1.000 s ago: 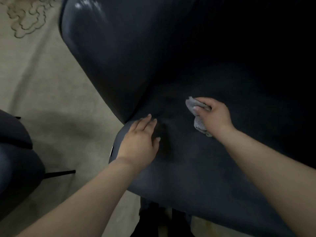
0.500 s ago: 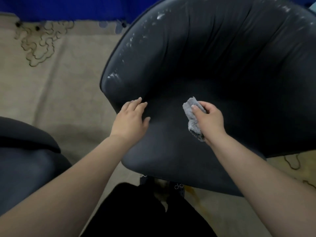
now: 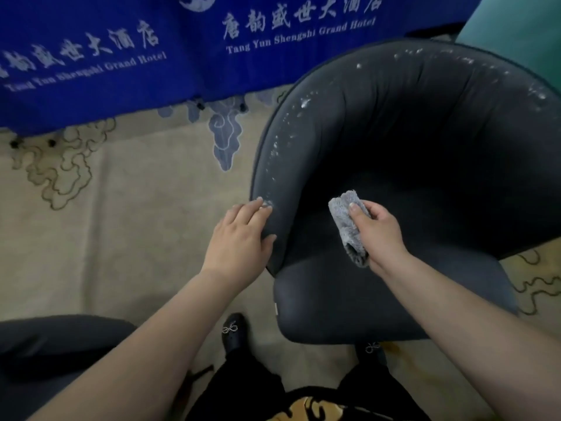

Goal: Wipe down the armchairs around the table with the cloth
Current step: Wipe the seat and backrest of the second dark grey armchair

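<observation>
A dark grey armchair (image 3: 394, 141) fills the right of the head view, its curved back and left arm rim flecked with white marks. My left hand (image 3: 239, 238) rests on the front end of the left arm, fingers spread over the rim and thumb on the inner side. My right hand (image 3: 376, 235) hovers over the seat, shut on a rolled grey cloth (image 3: 347, 223) that sticks out above and below my fist. I cannot tell whether the cloth touches the seat.
A table draped in a blue printed cloth (image 3: 121, 62) stands behind. A second dark armchair (image 3: 54, 354) is at the lower left. Beige patterned carpet (image 3: 121, 238) covers the floor. My shoes (image 3: 233, 332) stand just in front of the seat.
The view has pulled back and up, bringing the whole chair and the blue table cloth into sight. My left hand shifted from the seat edge to the left arm rim; the cloth lifted upright.
</observation>
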`<act>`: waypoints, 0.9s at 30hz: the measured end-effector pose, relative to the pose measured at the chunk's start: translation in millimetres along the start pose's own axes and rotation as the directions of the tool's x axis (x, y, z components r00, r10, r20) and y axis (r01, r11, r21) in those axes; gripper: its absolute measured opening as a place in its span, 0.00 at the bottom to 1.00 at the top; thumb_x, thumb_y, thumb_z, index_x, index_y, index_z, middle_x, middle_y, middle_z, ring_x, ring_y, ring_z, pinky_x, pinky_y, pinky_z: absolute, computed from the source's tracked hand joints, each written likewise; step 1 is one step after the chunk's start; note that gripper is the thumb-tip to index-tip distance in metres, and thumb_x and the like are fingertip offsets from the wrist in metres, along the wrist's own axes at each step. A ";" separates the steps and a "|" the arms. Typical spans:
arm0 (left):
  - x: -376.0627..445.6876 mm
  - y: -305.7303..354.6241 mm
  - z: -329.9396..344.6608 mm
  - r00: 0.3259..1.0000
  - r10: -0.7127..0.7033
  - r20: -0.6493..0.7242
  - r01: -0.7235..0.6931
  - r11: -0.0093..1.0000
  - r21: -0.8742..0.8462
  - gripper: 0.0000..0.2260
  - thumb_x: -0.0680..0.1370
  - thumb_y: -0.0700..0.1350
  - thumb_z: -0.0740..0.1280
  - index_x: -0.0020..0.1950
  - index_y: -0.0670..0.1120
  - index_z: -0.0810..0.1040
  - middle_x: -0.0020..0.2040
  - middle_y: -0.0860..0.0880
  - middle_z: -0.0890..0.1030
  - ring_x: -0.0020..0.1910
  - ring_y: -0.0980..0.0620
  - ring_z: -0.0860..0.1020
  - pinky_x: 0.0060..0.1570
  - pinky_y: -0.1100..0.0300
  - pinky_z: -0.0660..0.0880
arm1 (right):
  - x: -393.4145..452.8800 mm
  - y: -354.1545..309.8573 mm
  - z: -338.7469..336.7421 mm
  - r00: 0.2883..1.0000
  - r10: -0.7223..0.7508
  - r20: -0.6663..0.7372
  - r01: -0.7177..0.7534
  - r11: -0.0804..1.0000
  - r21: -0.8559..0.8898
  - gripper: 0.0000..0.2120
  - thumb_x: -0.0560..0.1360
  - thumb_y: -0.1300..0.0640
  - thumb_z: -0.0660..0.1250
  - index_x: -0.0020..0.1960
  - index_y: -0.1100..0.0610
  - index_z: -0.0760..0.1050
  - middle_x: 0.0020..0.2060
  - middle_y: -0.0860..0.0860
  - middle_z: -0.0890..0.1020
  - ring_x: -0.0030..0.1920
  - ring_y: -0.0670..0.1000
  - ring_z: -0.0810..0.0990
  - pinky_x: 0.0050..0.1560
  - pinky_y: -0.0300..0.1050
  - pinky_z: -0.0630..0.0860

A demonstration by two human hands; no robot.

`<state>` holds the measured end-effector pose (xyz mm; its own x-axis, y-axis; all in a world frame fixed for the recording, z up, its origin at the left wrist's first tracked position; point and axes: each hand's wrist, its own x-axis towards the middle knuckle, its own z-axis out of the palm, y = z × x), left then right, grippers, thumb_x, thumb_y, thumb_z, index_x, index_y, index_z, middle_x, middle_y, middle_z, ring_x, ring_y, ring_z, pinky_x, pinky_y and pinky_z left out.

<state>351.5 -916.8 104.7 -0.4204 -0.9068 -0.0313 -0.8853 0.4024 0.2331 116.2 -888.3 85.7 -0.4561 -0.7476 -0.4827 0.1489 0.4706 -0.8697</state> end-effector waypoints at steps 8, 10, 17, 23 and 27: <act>41.8 -92.0 -49.5 0.981 0.120 0.153 -0.122 0.992 0.006 0.24 0.79 0.50 0.65 0.74 0.44 0.69 0.75 0.44 0.67 0.72 0.41 0.65 0.72 0.51 0.59 | -34.1 -3.6 73.8 0.974 0.051 -0.220 -0.014 0.986 0.167 0.10 0.77 0.54 0.67 0.57 0.55 0.77 0.48 0.51 0.84 0.47 0.48 0.83 0.45 0.41 0.78; 54.7 -95.3 -55.6 0.975 0.097 0.201 -0.084 0.994 -0.072 0.25 0.80 0.51 0.63 0.76 0.47 0.64 0.76 0.45 0.64 0.74 0.43 0.61 0.73 0.53 0.57 | -39.6 -8.3 76.8 0.969 0.037 -0.246 0.003 0.987 0.159 0.07 0.77 0.54 0.66 0.54 0.53 0.77 0.48 0.50 0.83 0.47 0.48 0.83 0.47 0.42 0.78; 98.7 -87.9 -60.9 0.949 0.126 0.289 -0.080 0.983 -0.167 0.30 0.79 0.54 0.65 0.78 0.51 0.58 0.78 0.48 0.60 0.76 0.46 0.59 0.73 0.54 0.58 | -33.1 -18.6 71.7 0.969 0.017 -0.245 0.011 0.994 0.113 0.11 0.77 0.51 0.67 0.59 0.51 0.77 0.50 0.47 0.83 0.50 0.46 0.82 0.51 0.43 0.78; 134.8 -87.6 -51.1 0.914 0.169 0.370 -0.131 0.984 -0.124 0.36 0.77 0.57 0.67 0.80 0.52 0.53 0.79 0.49 0.55 0.77 0.45 0.56 0.73 0.51 0.58 | -23.4 -16.2 70.3 0.943 0.074 -0.324 -0.020 0.986 0.166 0.13 0.76 0.50 0.67 0.60 0.51 0.76 0.49 0.46 0.83 0.49 0.46 0.83 0.52 0.46 0.79; 174.2 -90.3 -44.7 0.878 0.206 0.433 -0.188 0.978 -0.085 0.43 0.76 0.60 0.68 0.81 0.50 0.45 0.81 0.48 0.48 0.78 0.45 0.51 0.75 0.50 0.55 | -15.9 -13.1 83.1 0.904 0.121 -0.410 -0.028 0.974 0.225 0.13 0.76 0.51 0.67 0.60 0.52 0.76 0.49 0.47 0.83 0.49 0.46 0.83 0.51 0.45 0.79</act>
<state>367.0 -1116.7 121.6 -0.6374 -0.6586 -0.4000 -0.7704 0.5534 0.3167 194.4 -921.5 96.2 -0.7540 -0.4272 -0.4990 0.3554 0.3736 -0.8568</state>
